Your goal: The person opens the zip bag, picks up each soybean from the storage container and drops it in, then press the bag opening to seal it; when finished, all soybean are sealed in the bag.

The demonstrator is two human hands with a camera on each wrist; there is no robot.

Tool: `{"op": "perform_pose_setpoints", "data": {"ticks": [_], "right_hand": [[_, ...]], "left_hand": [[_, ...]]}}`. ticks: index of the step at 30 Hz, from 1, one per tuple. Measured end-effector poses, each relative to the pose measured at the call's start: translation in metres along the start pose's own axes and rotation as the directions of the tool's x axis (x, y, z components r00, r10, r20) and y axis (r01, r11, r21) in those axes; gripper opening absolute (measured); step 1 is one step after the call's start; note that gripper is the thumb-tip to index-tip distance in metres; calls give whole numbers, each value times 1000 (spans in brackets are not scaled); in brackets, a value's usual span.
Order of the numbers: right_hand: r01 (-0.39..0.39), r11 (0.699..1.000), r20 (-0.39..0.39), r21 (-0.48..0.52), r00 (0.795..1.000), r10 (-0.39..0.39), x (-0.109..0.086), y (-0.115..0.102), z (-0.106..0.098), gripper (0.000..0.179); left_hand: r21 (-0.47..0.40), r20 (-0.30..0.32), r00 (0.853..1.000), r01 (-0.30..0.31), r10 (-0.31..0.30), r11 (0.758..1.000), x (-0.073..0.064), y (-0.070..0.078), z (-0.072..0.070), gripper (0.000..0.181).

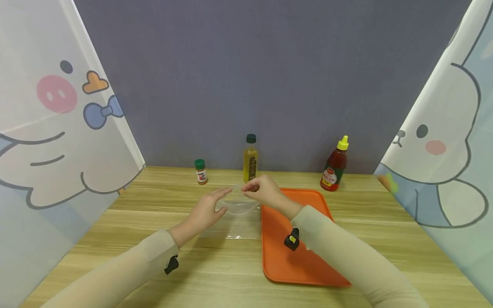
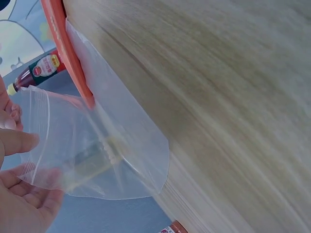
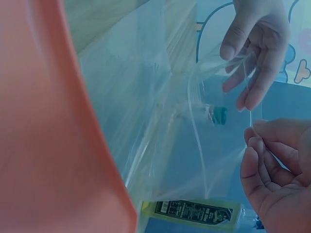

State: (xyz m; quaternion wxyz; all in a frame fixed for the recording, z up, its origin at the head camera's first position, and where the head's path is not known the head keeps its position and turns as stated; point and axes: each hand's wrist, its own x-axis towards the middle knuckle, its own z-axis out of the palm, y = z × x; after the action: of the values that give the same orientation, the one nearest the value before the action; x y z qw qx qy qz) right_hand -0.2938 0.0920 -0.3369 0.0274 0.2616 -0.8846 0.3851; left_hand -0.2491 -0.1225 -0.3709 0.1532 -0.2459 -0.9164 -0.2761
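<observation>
A clear plastic zip-lock bag (image 1: 240, 220) hangs between both hands, its lower part lying on the table beside the tray. My right hand (image 1: 262, 189) pinches the rim of the bag; the right wrist view shows that hand (image 3: 279, 170) with thumb and fingertips together at the edge. At the bag's other side is my left hand (image 1: 208, 209), its thumb on the near face and its fingers behind the film. Through the film in the left wrist view, this hand (image 2: 29, 189) is seen holding the bag's corner loosely.
An orange tray (image 1: 285, 261) lies under the right forearm. Along the back stand a small green-capped spice jar (image 1: 201, 173), a bottle of yellow oil (image 1: 250, 160) and a red sauce bottle (image 1: 333, 169) with a yellow cap. A grey panel (image 1: 246, 77) rises behind them.
</observation>
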Motion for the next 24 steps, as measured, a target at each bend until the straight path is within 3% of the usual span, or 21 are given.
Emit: {"op": "perform_pose_setpoints", "data": {"ticks": [11,24], "right_hand": [[-70,996,-3,56,998,70,-11,12,-20,13],[-139,989,15,47,990,138,-34,48,-48,15]], "left_hand": [[-10,-9,1000,1,-1,1000,-3,-1,-1,58],[-22,0,1000,1,-1,1000,-4,-5,-1,60]]}}
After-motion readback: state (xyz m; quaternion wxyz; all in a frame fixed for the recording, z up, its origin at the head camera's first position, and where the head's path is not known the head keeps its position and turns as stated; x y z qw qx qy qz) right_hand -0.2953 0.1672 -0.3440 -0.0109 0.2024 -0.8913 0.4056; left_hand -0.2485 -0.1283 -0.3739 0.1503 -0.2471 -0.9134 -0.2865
